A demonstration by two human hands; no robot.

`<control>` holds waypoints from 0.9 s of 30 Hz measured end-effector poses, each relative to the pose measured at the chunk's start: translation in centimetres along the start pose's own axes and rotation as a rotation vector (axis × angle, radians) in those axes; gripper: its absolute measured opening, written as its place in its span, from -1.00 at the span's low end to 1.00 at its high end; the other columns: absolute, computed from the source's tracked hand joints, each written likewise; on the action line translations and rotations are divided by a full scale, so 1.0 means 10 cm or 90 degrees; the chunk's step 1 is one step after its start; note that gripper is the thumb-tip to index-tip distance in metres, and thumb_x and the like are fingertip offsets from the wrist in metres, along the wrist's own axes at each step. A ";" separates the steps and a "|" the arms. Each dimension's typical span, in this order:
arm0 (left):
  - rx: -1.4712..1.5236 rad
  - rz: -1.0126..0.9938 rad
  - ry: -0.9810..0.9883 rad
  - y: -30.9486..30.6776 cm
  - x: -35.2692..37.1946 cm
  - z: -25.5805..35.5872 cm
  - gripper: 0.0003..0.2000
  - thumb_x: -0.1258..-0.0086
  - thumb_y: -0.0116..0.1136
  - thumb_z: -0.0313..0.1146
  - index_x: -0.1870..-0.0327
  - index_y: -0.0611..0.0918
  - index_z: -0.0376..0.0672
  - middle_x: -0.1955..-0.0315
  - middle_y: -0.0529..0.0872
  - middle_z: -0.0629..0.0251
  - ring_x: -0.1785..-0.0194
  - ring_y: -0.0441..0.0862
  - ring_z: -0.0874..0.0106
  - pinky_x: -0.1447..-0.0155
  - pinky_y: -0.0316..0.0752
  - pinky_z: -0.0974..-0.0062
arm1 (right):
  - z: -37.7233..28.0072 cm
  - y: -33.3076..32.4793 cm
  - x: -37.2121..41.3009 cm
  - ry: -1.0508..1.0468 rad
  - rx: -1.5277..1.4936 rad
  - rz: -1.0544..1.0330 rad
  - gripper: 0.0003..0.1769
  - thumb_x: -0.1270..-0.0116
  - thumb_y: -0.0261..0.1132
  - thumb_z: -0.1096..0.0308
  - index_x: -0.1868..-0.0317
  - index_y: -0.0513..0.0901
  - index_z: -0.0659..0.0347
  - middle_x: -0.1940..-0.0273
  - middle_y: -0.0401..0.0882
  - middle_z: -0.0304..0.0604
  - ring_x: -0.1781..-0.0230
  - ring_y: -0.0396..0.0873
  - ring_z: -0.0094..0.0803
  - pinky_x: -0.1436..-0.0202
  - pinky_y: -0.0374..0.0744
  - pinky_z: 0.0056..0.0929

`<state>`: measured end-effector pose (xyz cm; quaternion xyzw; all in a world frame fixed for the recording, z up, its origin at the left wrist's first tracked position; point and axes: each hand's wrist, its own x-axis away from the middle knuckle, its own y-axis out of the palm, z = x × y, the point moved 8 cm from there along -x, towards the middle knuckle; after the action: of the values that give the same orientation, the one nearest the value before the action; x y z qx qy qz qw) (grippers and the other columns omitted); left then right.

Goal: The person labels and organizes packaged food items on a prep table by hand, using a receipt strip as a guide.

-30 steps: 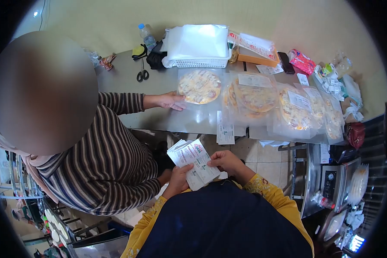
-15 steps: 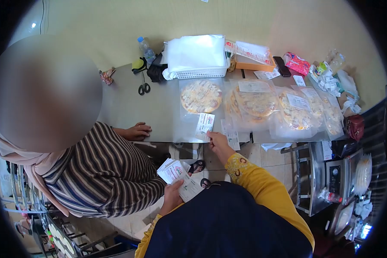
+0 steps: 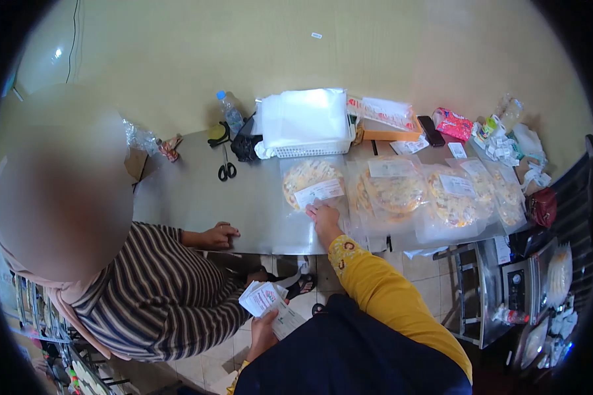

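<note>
My left hand (image 3: 265,327) is closed around a stack of printed cards (image 3: 263,299), held low in front of me, below the table edge. Over the table, my right hand (image 3: 325,220) has its fingers bunched at the lower edge of a white label card (image 3: 319,192). That card lies across a pizza (image 3: 304,176) in a clear plastic bag. To the right are more bagged pizzas (image 3: 396,196), (image 3: 447,207), several with a similar white card on top. My right fingertips are partly hidden, so their exact hold on the card is hard to see.
A person in a striped top (image 3: 171,289) stands at left, one hand (image 3: 219,236) on the metal table (image 3: 191,191). Along the back are scissors (image 3: 226,171), a bottle (image 3: 230,113), a white basket (image 3: 313,149), an orange box (image 3: 392,131) and a phone (image 3: 431,131).
My right hand has moved the card from the table's front edge up onto the nearest bagged pizza, where its white side now shows. My left hand still holds the stack. The camera view has tilted upward.
</note>
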<state>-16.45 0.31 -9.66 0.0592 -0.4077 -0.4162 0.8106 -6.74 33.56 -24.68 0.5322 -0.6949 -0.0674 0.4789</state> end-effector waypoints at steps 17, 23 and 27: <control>0.042 0.046 0.053 0.54 -0.32 0.20 -0.59 -0.26 -0.10 -0.54 -0.17 0.30 -0.41 0.05 0.57 -0.02 0.01 0.54 0.13 -0.11 0.40 0.19 | -0.07 0.09 0.09 0.044 0.033 -0.052 -0.58 -0.24 0.11 0.54 -0.08 0.21 0.16 0.17 0.47 0.05 0.22 0.59 -0.04 0.22 0.64 -0.18; 0.032 0.049 0.059 0.67 -0.41 0.21 -0.57 -0.25 -0.11 -0.56 -0.18 0.28 -0.41 0.04 0.57 -0.05 0.01 0.54 0.11 -0.13 0.39 0.18 | -0.09 0.18 0.05 0.052 -0.007 -0.063 -0.56 -0.23 0.14 0.53 -0.08 0.22 0.05 0.07 0.42 0.02 0.18 0.58 -0.06 0.16 0.63 -0.17; 0.029 0.060 0.068 0.71 -0.41 0.22 -0.57 -0.24 -0.11 -0.55 -0.18 0.28 -0.41 0.05 0.58 -0.05 0.00 0.54 0.12 -0.15 0.38 0.21 | -0.17 0.34 0.10 0.091 -0.068 -0.103 -0.56 -0.23 0.16 0.51 -0.08 0.21 0.11 0.03 0.39 0.00 0.16 0.57 -0.08 0.11 0.62 -0.22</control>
<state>-14.91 8.39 -7.57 0.0800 -0.3757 -0.3644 0.8483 -7.74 34.86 -21.13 0.5635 -0.6094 -0.1046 0.5479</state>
